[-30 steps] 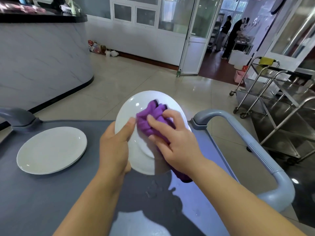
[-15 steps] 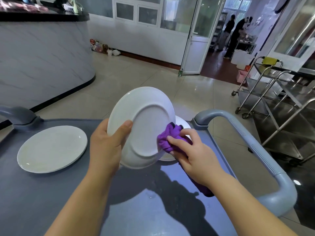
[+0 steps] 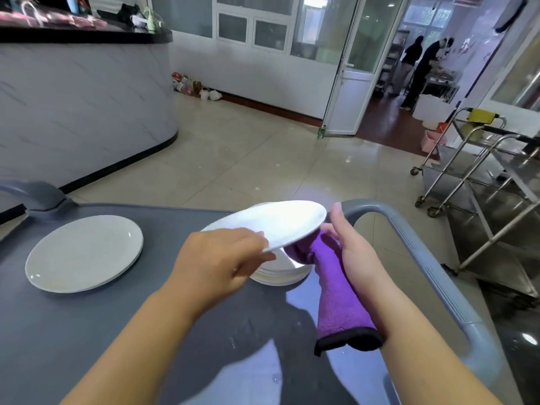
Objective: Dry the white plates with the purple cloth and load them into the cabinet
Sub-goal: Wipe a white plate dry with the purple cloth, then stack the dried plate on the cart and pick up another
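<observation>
1. Since half a second ago the held plate (image 3: 277, 222) has swung from upright, underside toward the camera, to nearly flat. The purple cloth (image 3: 333, 293) has gone from the plate's underside to beneath its right edge.
2. Nearest: the cloth's dark-hemmed tail hangs down past the right wrist, over the grey tabletop (image 3: 87, 331).
3. Right hand (image 3: 353, 252): grips the bunched cloth, thumb raised beside the plate's right rim. The cloth's top touches the plate from below.
4. Left hand (image 3: 216, 258): pinches the plate's near-left rim, thumb on top, fingers curled under.
5. The held plate hovers just above the right stack (image 3: 277, 277) of white plates, apart from it.
6. Left stack (image 3: 84, 252): a low pile of white plates, well apart on the tabletop's left side.
7. Farther right: the cart handle (image 3: 432, 267), then steel trolleys (image 3: 482, 206). Far off, two people (image 3: 420, 68) stand past an open door.
8. Step in hand, as judged: drying, now on the rim and underside. No cabinet is in view, so loading has not begun.
9. Next move calls for finishing the wipe, then setting the plate down flat or carrying it off. Which stack is dried cannot be told.
</observation>
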A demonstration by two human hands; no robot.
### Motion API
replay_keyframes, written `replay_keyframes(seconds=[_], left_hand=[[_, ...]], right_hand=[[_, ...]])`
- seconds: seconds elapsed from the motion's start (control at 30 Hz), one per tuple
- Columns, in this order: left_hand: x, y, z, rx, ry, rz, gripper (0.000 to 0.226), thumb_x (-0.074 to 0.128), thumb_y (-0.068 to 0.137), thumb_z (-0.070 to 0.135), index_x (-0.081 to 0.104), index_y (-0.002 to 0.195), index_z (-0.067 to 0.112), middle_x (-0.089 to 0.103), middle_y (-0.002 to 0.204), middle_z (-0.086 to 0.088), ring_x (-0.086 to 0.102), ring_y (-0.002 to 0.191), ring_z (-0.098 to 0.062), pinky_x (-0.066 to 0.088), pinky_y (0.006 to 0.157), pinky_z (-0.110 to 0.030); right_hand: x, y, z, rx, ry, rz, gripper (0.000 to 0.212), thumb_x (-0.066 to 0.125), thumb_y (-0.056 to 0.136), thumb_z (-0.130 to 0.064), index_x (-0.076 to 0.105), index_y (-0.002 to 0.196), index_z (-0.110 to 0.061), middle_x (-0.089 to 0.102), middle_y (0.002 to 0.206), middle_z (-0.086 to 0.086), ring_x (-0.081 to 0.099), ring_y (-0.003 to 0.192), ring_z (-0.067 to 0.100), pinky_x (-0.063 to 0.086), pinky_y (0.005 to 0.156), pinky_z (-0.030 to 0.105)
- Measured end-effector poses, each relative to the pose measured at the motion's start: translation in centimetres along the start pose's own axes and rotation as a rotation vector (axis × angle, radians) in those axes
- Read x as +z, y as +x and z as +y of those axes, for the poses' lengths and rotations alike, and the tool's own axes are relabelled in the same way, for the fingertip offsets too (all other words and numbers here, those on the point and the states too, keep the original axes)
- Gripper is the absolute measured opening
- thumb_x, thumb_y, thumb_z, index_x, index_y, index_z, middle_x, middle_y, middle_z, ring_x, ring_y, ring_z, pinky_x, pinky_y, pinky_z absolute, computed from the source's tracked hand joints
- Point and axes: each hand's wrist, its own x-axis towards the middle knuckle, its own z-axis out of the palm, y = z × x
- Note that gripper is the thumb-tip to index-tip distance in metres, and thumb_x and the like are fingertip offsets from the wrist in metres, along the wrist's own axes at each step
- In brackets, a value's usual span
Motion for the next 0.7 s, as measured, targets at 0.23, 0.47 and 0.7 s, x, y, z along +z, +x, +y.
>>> replay_keyframes(seconds=[0.23,0.47,0.7], left_hand=[[3.2,0.2,1.2,0.202,0.137,-0.092,0.023,0.054,0.096,0.038,0.055,0.083,0.019,0.065,0.073,-0.002,0.058,0.056,-0.029,0.046,0.042,-0.034],[2.4,-1.5,2.6,-0.427,-0.045,0.121,0.044,0.042,0.092,0.053,0.072,0.087,0.022,0.067,0.096,0.016,0.057,0.092,-0.011,0.039,0.079,-0.009],[0.1,-4.4,2.1,-1.317,-0.54,0.191,0.045,0.067,0.082,0.049,0.054,0.116,0.022,0.068,0.096,0.005,0.066,0.08,-0.017,0.053,0.072,-0.036]], right_hand=[[-2.4,1.0,0.8,0.05,-0.046,0.05,0.022,0.052,0.088,0.0,0.056,0.098,0.019,0.065,0.08,0.026,0.065,0.058,0.027,0.056,0.057,0.034],[-2.7,1.0,2.4,-0.063,-0.198,0.139,0.043,0.052,0.069,-0.029,0.054,0.089,0.009,0.054,0.077,0.009,0.046,0.072,0.019,0.035,0.066,0.035],[-0.9,1.8,3.4,-0.152,-0.119,0.053,0.019,0.049,0.094,-0.007,0.067,0.097,-0.013,0.074,0.084,-0.007,0.066,0.076,0.007,0.049,0.06,0.019]])
